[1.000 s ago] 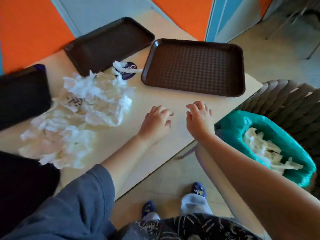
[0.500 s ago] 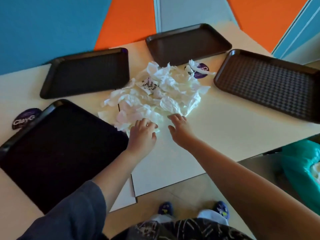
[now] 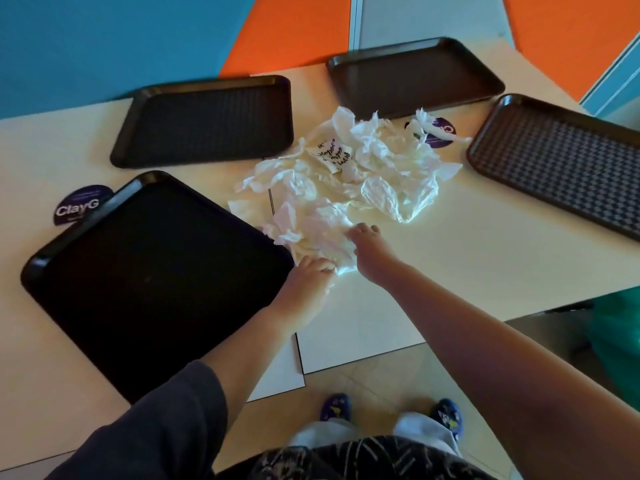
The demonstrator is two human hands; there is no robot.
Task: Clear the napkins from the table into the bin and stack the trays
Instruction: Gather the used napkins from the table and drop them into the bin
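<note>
Both hands reach the near edge of the crumpled napkins (image 3: 346, 188) in the middle of the tabletop (image 3: 467, 271): the left hand (image 3: 304, 285) with fingers curled down onto the paper beside the nearest tray (image 3: 145, 271), the right hand (image 3: 370, 251) with fingers pressed into the pile, though whether either has pinched any paper I cannot tell. Gathering well probably means sweeping both hands inward to bunch the loose sheets, including those reaching towards the far trays (image 3: 412, 74), into one wad before carrying it to the teal-lined bin (image 3: 620, 341) at the right.
</note>
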